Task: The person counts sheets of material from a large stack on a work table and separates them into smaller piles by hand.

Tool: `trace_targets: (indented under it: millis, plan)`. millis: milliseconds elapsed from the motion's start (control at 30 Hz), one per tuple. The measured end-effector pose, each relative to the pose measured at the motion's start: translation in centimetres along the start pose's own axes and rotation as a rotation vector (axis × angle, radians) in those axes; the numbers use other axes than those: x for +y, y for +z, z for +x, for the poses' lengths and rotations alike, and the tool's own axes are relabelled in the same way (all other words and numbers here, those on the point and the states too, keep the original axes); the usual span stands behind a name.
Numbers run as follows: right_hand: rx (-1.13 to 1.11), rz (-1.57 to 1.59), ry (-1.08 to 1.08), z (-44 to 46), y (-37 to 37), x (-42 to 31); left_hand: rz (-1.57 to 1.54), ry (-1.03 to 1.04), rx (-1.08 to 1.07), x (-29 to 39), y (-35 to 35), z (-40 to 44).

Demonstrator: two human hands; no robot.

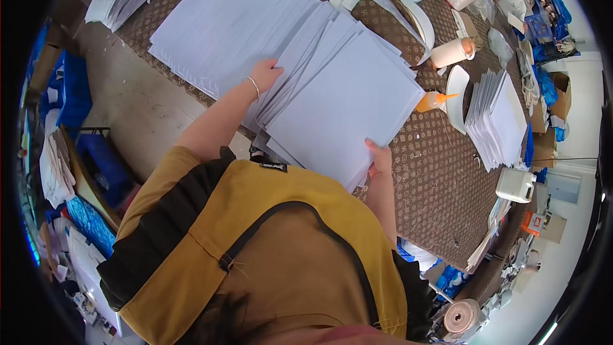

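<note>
Head view: sheets (345,89) are lying fanned across the bench (437,204), probably handling light, bendable and slippery, edges offering the best hold; the right hand (381,157) is pinching an edge, the left hand (265,78) is touching sheets, grip unclear.

Sheets (357,89) overlap across the desk (434,185), the left hand (265,75) midway along them, the right hand (380,158) at their near right corner. Rightward follow a nozzle bottle (429,102), a curved piece (456,99) and another stack (496,118).
</note>
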State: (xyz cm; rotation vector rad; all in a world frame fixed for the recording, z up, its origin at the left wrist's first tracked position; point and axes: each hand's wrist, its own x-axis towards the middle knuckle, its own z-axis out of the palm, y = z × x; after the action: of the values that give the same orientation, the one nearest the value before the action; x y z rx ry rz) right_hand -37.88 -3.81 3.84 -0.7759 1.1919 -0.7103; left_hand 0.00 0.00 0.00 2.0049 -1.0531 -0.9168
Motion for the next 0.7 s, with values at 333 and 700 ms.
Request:
trace_targets:
  millis: [333,700]
  plan:
    - [-0.024,0.005,0.041,0.4,-0.2,-0.5,0.111,0.001,0.285,3.1,0.0,-1.3]
    - [0.002,-0.017,0.03,0.6,-0.6,0.1,0.314,0.097,0.074,4.4,3.1,-4.3]
